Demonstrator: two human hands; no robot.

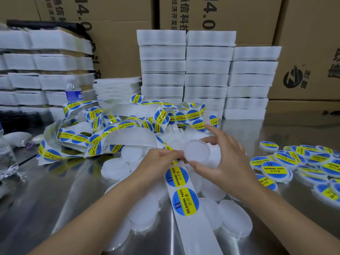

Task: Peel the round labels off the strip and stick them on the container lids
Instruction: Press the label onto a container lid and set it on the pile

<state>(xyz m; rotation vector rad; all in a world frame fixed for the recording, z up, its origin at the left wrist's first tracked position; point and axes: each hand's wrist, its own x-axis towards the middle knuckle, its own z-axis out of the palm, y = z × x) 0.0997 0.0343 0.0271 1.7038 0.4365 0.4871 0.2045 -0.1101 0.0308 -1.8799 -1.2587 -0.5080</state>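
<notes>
Bottle (73, 91) far left, in front of white stacks (46, 78). Strip (200, 232) lies tangled across mid table (55, 199), one run trailing toward viewer and carrying two blue-yellow labels (177, 176). Left hand (160, 161) curled, fingertips pinching strip near its top label. Just right, blank lid (197, 150) tilted, gripped between thumb and fingers of right hand (226, 159), index lifted. Blank lids (145, 208) piled beneath both hands. Labelled lids (294, 166) heaped far right.
</notes>
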